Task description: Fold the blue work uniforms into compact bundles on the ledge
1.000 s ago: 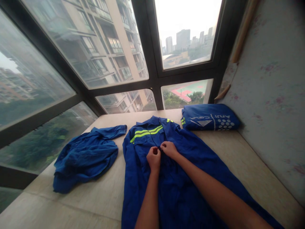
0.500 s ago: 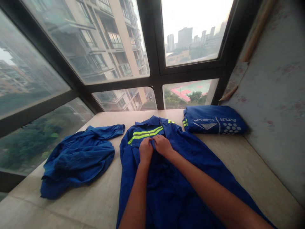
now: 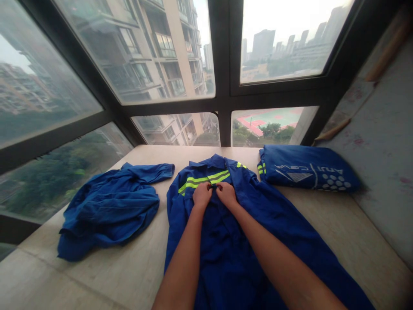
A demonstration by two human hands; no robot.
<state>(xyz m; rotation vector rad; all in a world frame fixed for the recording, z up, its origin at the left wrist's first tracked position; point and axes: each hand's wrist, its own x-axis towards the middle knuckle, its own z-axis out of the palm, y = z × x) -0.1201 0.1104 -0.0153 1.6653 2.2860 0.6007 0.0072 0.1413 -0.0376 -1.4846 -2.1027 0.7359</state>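
Fingers [image 3: 221, 187] on striped blue garment [image 3: 226, 243]

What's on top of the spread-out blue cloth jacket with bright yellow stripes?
A bare left hand and a bare right hand, pinching the front of the jacket near its stripes. Anything behind the hands and bare forearms is hidden.

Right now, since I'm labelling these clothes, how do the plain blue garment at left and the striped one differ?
The striped garment is spread out, collar toward the windows; the plain garment lies bunched. The striped garment has yellow-green bands; the plain garment shows none. The left hand and right hand pinch the striped garment; neither touches the plain garment. Both are blue and lie on the pale ledge.
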